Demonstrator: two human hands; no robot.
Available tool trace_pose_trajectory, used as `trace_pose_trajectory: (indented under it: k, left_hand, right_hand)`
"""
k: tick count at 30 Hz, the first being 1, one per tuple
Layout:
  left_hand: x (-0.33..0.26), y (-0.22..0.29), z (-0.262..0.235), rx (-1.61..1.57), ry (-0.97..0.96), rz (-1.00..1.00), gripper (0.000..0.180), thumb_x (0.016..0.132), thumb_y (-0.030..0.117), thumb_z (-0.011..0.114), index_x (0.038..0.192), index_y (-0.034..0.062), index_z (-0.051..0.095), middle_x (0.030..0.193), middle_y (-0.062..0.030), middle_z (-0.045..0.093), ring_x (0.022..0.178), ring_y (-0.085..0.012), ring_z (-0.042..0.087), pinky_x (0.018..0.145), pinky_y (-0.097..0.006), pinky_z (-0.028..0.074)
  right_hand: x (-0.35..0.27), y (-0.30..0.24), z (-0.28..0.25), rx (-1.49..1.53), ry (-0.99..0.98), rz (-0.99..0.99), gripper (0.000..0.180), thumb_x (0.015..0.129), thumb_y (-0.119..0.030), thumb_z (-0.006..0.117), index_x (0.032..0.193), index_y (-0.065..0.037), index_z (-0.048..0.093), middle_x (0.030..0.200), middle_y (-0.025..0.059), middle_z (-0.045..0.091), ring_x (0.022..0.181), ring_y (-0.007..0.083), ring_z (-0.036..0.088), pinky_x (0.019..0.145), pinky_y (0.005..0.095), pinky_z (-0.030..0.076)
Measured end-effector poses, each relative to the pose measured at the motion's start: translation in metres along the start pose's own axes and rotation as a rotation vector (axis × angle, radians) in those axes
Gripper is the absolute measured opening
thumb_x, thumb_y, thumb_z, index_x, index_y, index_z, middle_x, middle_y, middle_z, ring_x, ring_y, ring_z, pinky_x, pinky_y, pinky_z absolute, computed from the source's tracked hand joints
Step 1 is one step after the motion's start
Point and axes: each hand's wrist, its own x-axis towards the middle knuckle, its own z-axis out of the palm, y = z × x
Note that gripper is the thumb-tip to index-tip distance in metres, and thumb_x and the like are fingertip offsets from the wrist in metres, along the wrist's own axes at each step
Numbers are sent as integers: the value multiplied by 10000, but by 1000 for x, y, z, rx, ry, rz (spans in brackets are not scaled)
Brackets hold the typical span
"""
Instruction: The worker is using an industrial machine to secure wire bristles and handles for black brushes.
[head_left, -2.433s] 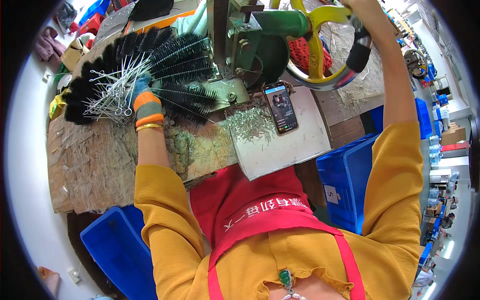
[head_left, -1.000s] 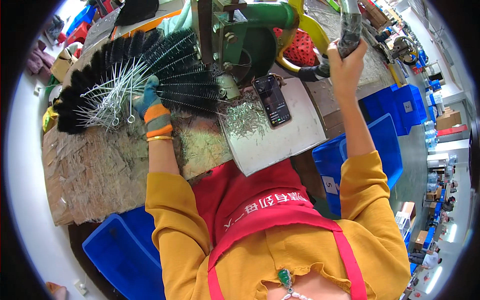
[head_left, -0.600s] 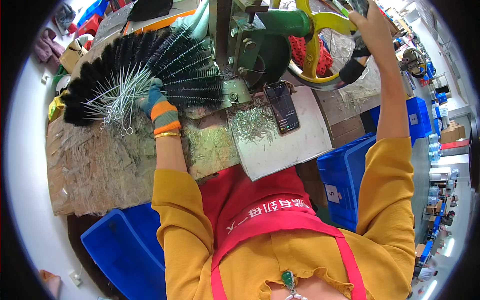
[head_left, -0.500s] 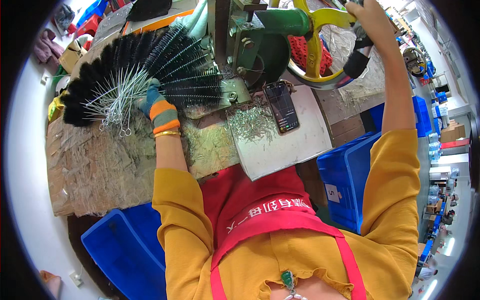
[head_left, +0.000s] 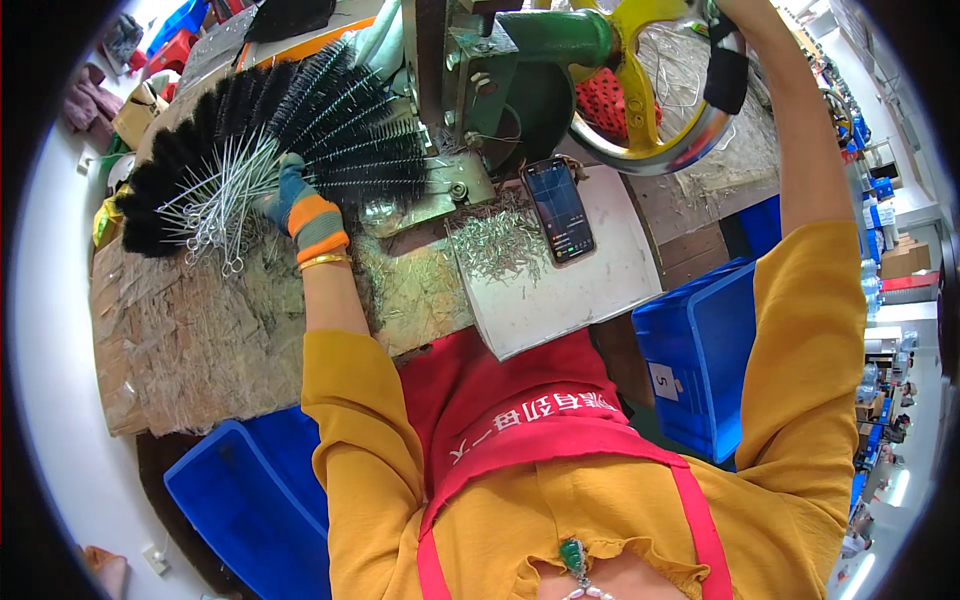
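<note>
My left hand (head_left: 293, 198), in a teal and orange knit glove, is closed on the twisted-wire stems of black-bristled wire brushes. Several of these brushes (head_left: 205, 130) fan out over the bench, their silver stems and looped ends crossing beside the glove. The brush ends nearest the machine lie by its metal base plate (head_left: 455, 185). Up at the top edge my bare right hand (head_left: 748, 12) is closed at the rim of a hand wheel (head_left: 632, 85) with yellow spokes and black wrapping; its fingers are partly cut off by the picture's edge.
A green press (head_left: 555, 40) stands behind the plate. A phone (head_left: 558, 210) and a heap of short wire clippings (head_left: 495, 245) lie on a white board (head_left: 560, 305). Blue bins (head_left: 690, 360) sit below the worn bench (head_left: 200, 340). Red dotted cloth (head_left: 602, 103) shows behind the wheel.
The hand wheel has turned, its black wrapping moving upward. My right hand has gone farther up and right, partly out of the picture. My left hand keeps its hold on the brush stems.
</note>
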Motion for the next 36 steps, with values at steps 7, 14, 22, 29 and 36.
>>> trace_pose_trajectory:
  k: [7,14,22,29,36]
  left_hand:
    - [-18,10,-3,-176,-110,73,808,551,78,784,1244,-39,386,1010,-146,574,790,-188,554,703,-285,472]
    - [-14,23,2,-123,-51,58,758,604,105,768,1233,-59,377,1034,-171,562,772,-182,559,642,-289,483]
    - [-1,15,11,-144,-45,75,775,606,160,778,1231,-68,380,1062,-192,563,812,-207,572,687,-312,480]
    - [7,4,11,-135,-78,4,787,608,198,783,1229,-73,382,1074,-204,565,831,-222,580,715,-325,477]
    - [3,3,19,-102,-5,157,812,610,270,789,1230,-67,387,1077,-198,575,847,-238,589,753,-335,470]
  right_hand:
    - [-137,-7,79,174,710,155,421,764,-154,595,1096,26,408,904,126,560,810,202,553,774,320,428]
    - [-159,63,100,147,586,-30,448,773,-111,576,1141,21,358,830,155,586,748,268,594,715,345,455]
    - [-70,27,28,-296,424,-18,418,715,-206,589,1041,45,513,908,191,594,818,268,586,753,354,443]
    - [17,42,2,-597,56,-305,227,665,-157,599,784,36,616,738,191,592,721,279,576,664,341,449]
    - [37,32,7,-82,-115,-151,125,669,-101,570,716,2,623,675,115,567,617,169,534,569,305,418]
